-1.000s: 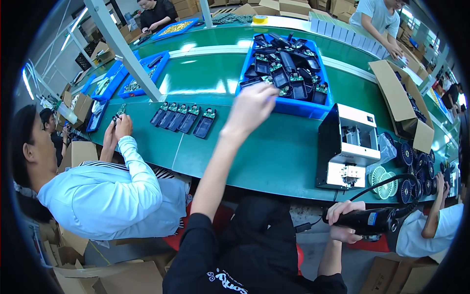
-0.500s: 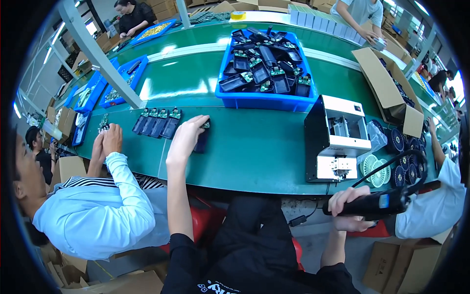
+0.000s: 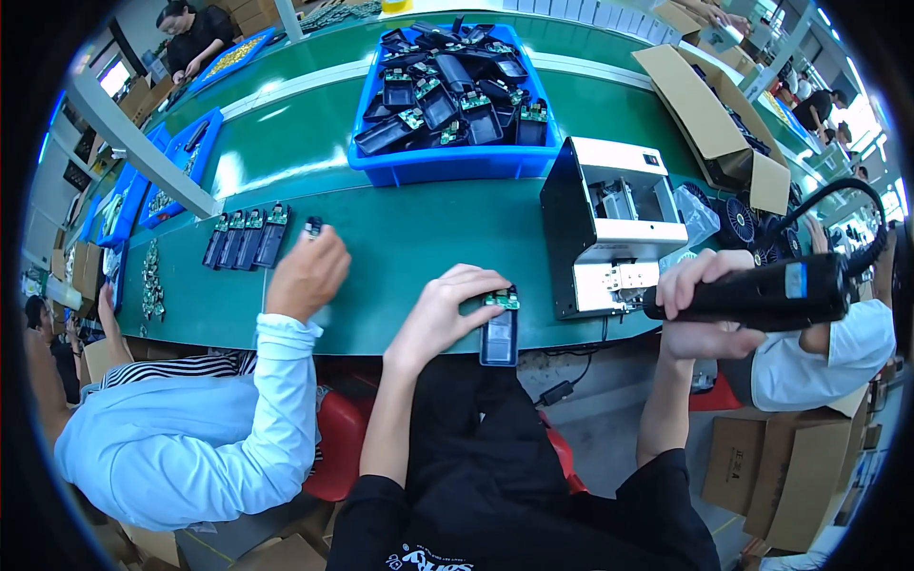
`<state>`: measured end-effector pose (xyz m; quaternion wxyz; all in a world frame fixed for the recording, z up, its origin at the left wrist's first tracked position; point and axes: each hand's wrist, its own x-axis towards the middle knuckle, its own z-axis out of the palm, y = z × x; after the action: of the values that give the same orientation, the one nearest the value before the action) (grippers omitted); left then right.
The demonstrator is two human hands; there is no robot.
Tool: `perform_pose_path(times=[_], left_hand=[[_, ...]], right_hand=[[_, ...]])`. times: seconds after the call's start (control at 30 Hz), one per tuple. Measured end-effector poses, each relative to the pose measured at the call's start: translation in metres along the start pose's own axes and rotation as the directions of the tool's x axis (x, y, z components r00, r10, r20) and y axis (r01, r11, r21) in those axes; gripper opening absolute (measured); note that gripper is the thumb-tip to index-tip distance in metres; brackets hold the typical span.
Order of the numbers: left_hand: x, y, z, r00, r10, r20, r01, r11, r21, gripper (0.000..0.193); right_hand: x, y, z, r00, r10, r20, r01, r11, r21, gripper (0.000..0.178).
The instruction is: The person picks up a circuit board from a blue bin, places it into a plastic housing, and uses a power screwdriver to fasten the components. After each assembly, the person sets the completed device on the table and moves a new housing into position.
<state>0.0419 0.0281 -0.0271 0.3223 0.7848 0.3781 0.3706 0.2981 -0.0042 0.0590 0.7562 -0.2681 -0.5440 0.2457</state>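
Note:
My left hand [image 3: 440, 314] grips a black plastic housing [image 3: 499, 343] by its upper end, thumb and fingers around the green circuit board [image 3: 502, 300] there. The housing lies at the table's front edge. My right hand [image 3: 706, 303] is wrapped round a black electric screwdriver [image 3: 771, 293] with a coiled cable. The tool lies level, its tip pointing left at the front of a black and white screw feeder [image 3: 636, 236]; whether the tip touches it I cannot tell.
A co-worker's hand [image 3: 309, 271] with a small dark part is left of mine, by a row of several housings [image 3: 246, 240]. Beyond stands a blue bin [image 3: 452, 169] heaped with housings. Small boards [image 3: 152, 285] lie far left; an open carton [image 3: 709, 114] stands back right.
My left hand has brought the housing right and nearer, to the table edge. My right hand has raised the screwdriver to the screw feeder. The co-worker's hand has reached rightward.

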Motion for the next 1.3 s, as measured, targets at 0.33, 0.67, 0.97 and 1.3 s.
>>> perform_pose_path(times=[0.33,0.67,0.97,1.3], left_hand=[[-0.002,0.004,0.024,0.998,0.038,0.053,-0.033,0.995,-0.097,0.028],[-0.007,0.010,0.026,0.999,0.040,0.024,-0.039,0.999,-0.026,0.024],[-0.007,0.005,0.029,0.998,0.068,0.011,-0.067,0.997,-0.039,0.026],[-0.008,0.006,0.027,0.997,0.080,0.008,-0.079,0.996,-0.051,0.026]], right_hand=[[-0.004,0.014,-0.005,0.996,0.094,0.007,-0.094,0.994,-0.060,0.081],[-0.022,0.005,-0.006,0.985,0.167,0.032,-0.168,0.985,0.035,0.078],[-0.053,0.019,0.045,0.958,0.213,0.192,-0.254,0.941,0.223,0.086],[-0.055,0.042,0.054,0.899,0.221,0.378,-0.277,0.956,0.100,0.077]])
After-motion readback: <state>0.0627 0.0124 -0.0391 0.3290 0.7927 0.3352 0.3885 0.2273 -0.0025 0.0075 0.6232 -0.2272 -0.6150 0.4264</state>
